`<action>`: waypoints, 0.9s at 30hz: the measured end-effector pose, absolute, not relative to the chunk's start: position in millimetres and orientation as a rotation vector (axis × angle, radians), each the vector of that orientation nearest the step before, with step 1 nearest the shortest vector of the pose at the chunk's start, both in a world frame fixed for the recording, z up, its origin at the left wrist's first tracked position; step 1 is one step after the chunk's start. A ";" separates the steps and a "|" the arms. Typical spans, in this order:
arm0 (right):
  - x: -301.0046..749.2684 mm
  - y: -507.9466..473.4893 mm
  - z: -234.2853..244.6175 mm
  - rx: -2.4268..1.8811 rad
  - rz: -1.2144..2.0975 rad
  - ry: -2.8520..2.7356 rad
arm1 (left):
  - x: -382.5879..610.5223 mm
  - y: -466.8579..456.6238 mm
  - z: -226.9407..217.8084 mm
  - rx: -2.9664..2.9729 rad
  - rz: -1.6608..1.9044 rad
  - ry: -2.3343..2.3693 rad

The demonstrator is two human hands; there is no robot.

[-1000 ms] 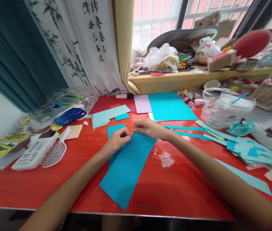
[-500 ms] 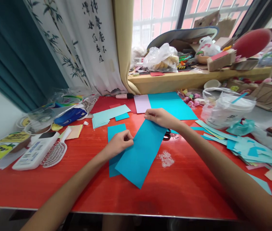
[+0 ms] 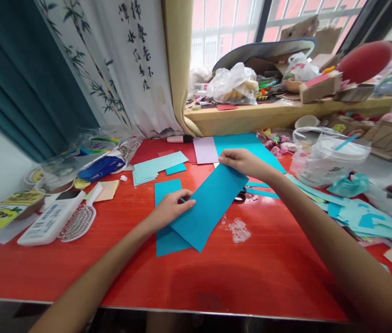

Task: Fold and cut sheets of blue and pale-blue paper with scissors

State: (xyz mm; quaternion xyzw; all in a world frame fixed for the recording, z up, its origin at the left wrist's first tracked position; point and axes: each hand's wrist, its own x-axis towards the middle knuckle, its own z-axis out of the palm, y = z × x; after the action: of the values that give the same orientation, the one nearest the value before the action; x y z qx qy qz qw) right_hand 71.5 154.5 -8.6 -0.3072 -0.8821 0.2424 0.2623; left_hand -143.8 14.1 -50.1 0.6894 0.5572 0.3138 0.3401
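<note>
Sheet (image 3: 210,206) (tilted): plain blue, oblong, straight-edged.

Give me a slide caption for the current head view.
Left hand and right hand hold a slanted blue paper sheet, partly overlapping another blue sheet on the red tabletop.
</note>
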 end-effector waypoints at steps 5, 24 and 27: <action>62.0 149.1 -11.1 -0.851 0.542 -2.476 | -142.7 13.4 -52.9 1.815 0.790 1.448; 89.5 162.6 6.5 -1.101 0.028 -2.447 | -146.0 16.4 -51.4 1.801 0.863 1.419; 98.7 161.5 17.2 -1.137 -0.053 -2.371 | -145.8 16.3 -49.1 1.795 0.886 1.416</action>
State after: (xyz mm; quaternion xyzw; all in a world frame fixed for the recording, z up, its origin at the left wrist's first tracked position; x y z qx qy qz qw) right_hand 98.7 161.5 17.2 -0.4183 -0.8722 -0.0196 0.2527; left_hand -145.8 16.3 -49.1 0.6890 0.5434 0.3402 0.3380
